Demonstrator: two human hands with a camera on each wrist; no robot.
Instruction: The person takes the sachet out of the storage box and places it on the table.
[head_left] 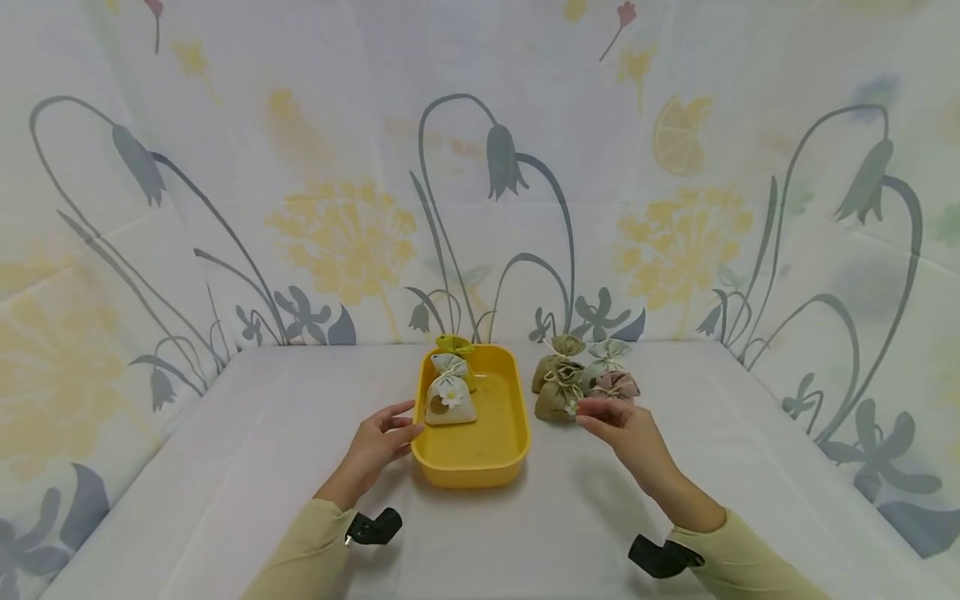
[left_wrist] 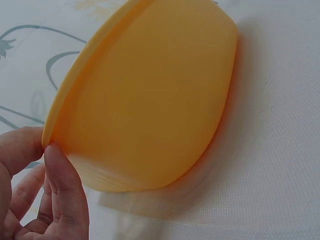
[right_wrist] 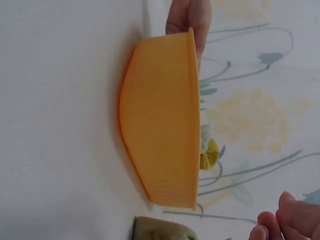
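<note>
My left hand (head_left: 378, 442) pinches the left rim of a yellow plastic bin (head_left: 517, 417); in the left wrist view the thumb (left_wrist: 65, 175) lies against its outer wall. Inside the bin, a pale drawstring pouch (head_left: 450, 408) with a white flower stands in front of a yellow-green pouch (head_left: 456, 343). To the bin's right is a cluster of several small tied pouches. My right hand (head_left: 622, 429) hovers at its front, fingertips close to a brown pouch (head_left: 555, 400) with a white flower. In the right wrist view, nothing shows between the bent fingers (right_wrist: 300, 217).
A pink pouch (head_left: 617, 385), a pale green pouch (head_left: 609, 354) and another brown pouch (head_left: 567, 344) make up the rest of the cluster. All stand on a white tablecloth (head_left: 300, 392). Behind the table hangs a flower-printed curtain (head_left: 480, 233). Each wrist carries a black camera (head_left: 375, 527).
</note>
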